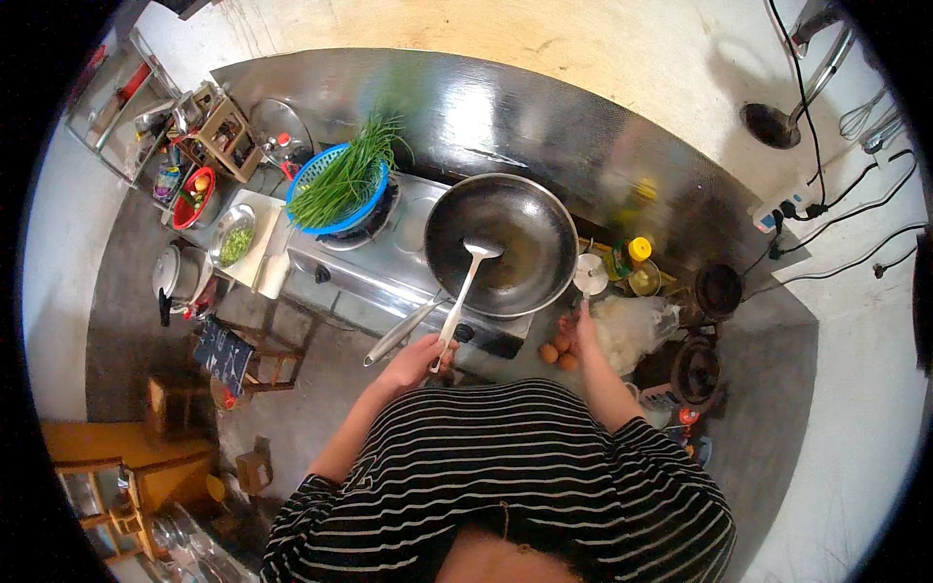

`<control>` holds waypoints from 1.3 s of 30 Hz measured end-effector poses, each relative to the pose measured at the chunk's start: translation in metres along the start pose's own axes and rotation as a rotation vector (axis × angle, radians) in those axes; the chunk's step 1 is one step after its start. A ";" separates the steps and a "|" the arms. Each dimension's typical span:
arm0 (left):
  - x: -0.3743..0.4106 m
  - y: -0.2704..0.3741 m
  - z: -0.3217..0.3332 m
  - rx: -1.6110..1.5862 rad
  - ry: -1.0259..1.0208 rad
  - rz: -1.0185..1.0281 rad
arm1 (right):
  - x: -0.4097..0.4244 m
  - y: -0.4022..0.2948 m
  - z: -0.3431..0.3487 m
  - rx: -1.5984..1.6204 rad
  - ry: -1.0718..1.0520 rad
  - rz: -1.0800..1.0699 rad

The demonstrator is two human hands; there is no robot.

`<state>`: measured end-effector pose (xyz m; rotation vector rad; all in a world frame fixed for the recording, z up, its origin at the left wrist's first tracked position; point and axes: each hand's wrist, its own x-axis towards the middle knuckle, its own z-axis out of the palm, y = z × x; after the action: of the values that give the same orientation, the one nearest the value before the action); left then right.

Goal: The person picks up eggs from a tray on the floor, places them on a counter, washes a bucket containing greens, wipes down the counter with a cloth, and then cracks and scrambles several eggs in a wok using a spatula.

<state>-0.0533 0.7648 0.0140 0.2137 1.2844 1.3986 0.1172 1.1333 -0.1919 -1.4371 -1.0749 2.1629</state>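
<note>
My left hand (421,358) is closed around the handle of a metal wok spatula (461,302), whose blade rests in the dark wok (536,218) on the gas stove (350,280). To the right of the wok, my right hand (585,328) grips the handle of a small utensil with a round pale head (590,275); its exact kind is unclear. Several brown eggs (558,353) lie beside that hand, and a clear plastic bag (627,331) with pale contents is just right of it. A blue colander (335,227) heaped with long green chives (339,186) sits over the left burner.
A cutting board (271,237) at the left bears a metal bowl (235,237) of chopped greens and a cleaver. The wok's handle (404,331) juts toward me. A yellow-capped bottle (638,250) stands behind the bag. Black cables (831,213) hang on the right wall.
</note>
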 end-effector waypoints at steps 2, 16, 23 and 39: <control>-0.001 -0.002 -0.005 0.012 0.035 -0.028 | -0.018 -0.003 0.016 0.034 0.060 0.009; -0.018 0.008 -0.041 0.114 -0.334 -0.142 | -0.152 0.092 -0.040 -0.198 0.082 -0.135; -0.045 -0.006 -0.075 0.305 -0.457 -0.027 | -0.220 0.110 0.020 -0.255 0.152 -0.212; -0.185 -0.029 -0.103 -0.032 0.173 0.174 | -0.269 0.139 -0.028 -0.837 -0.142 -0.096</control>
<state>-0.0542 0.5536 0.0497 0.1892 1.4113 1.6128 0.2775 0.8833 -0.1276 -1.4749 -2.2205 1.8280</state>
